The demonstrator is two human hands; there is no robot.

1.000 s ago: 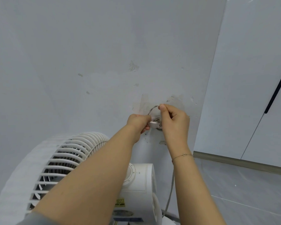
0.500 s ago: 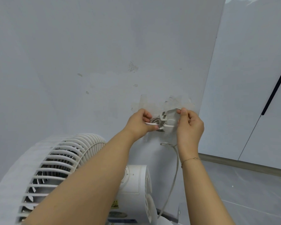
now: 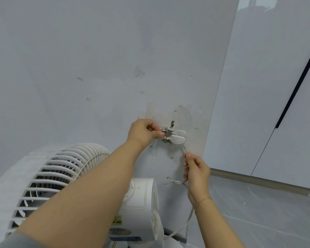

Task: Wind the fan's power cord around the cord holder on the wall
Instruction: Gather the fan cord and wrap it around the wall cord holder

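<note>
My right hand (image 3: 197,169) has dropped from the top of the cord holder (image 3: 174,137) to about five o'clock of it, pinching the power cord (image 3: 183,149) and drawing it down taut. My left hand (image 3: 144,132) pinches the holder's nine o'clock edge, steadying the coils with the plug (image 3: 170,127) standing at twelve. Another turn looks due; slack trails down toward the fan (image 3: 57,176).
</note>
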